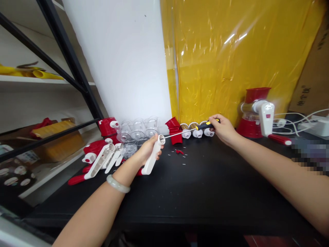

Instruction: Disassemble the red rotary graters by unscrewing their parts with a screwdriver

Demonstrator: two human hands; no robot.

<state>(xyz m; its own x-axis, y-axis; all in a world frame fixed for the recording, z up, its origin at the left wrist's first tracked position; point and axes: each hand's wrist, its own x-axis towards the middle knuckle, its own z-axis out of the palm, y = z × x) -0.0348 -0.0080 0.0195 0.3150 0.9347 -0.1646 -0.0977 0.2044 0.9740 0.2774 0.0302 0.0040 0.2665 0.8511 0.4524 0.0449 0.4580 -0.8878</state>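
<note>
My left hand (149, 151) is closed around a white crank handle (152, 158) with a red grip, held up above the black table. In my right hand (221, 127) is a screwdriver (199, 127) with a yellow and black handle, gripped at its rear end. Its long shaft points left, and the tip reaches the round opening at the top of the crank handle. Whether it sits on a screw I cannot tell. Below lie a small red part (179, 151) and several small screws (184, 164).
At the left are more white crank handles (99, 161), red housings (108, 127) and clear cups (138, 128). Red hoppers (175, 135) and grater drums (197, 133) stand at the back. An assembled red-and-white rotary grater (250, 125), white cables (290, 123) and a shelf (48, 171) flank the table (205, 192).
</note>
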